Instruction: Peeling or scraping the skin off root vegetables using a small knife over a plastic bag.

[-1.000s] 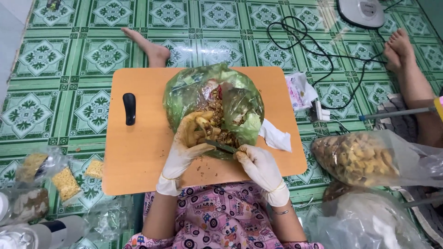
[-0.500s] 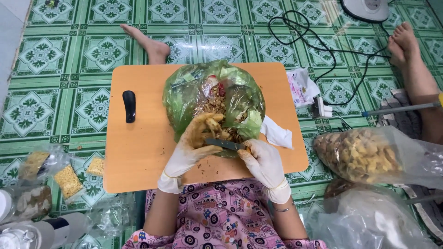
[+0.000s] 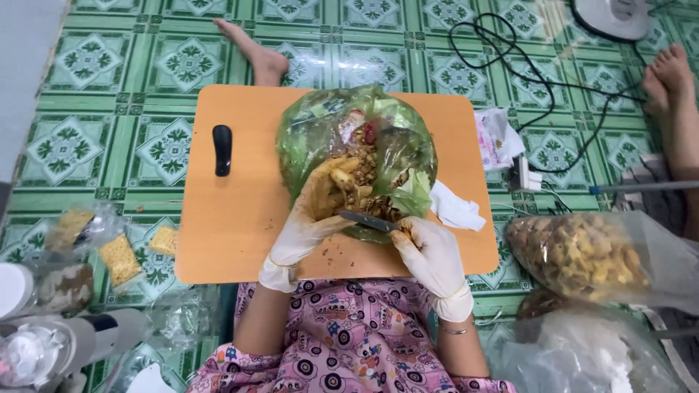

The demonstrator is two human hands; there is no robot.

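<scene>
Change since earlier frame: little is altered; the blade is now seen laid more level across the mouth of the bag, and both hands are kept at the same spot.
Left hand [image 3: 312,218]: gloved and stained; the fingers are curled together around a pale yellow piece of food [image 3: 336,177], which is held over the green bag.
Right hand [image 3: 431,251]: gloved; the fingers are closed round the handle of a small knife [image 3: 369,220], with the blade pointed toward the left hand.
Where the work sits: at the near edge of the orange table [image 3: 233,225], just in front of the person's lap.
Risk, cut: the blade is aimed at the left fingers, so a slip off the slick piece could nick the thin glove.
Risk, spill: the soft bag is unsupported, and scraps could be tipped onto the table or lap.
Green bag [image 3: 393,138]: open, filled with brownish peelings and scraps.
Clear bag at right [image 3: 582,255]: lying on the floor, filled with yellow-brown pieces.
Small clear packets at left [image 3: 120,256]: pale yellow blocks are held in them.
Black object [image 3: 222,148]: lying apart on the table, untouched.
</scene>
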